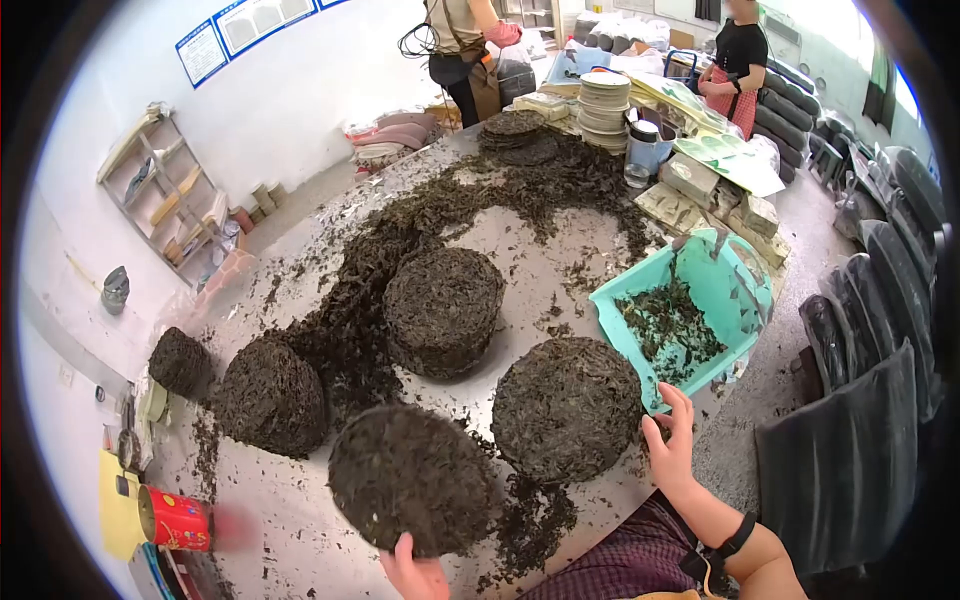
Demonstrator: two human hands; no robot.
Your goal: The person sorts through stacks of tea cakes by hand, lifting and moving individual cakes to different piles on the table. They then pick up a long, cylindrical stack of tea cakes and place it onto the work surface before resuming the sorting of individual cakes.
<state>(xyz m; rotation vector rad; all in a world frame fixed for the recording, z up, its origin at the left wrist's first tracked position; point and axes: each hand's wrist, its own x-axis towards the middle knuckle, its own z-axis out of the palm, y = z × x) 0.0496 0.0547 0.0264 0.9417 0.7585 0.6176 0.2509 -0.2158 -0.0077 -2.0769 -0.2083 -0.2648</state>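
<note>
My left hand (412, 572) grips the near edge of a round cake of dark pressed leaves (410, 478), thumb on its top face; the cake is slightly blurred and tilted over the table. To its right lies another round leaf cake (565, 408). My right hand (674, 436) is beside that cake's right edge, fingers curved and apart from the thumb, right by the near corner of a teal basin (612, 318). Loose leaf bits (672, 325) lie in the basin. Farther in stands a thick round stack of leaf cakes (443, 310).
More leaf stacks (272, 395) stand at the left, by a long heap of loose dark leaves (375, 265). A red tin (175, 518) lies at the near left. White plates (603, 105) are piled at the back. Two people stand beyond the table; dark wrapped bundles (840, 450) line the right.
</note>
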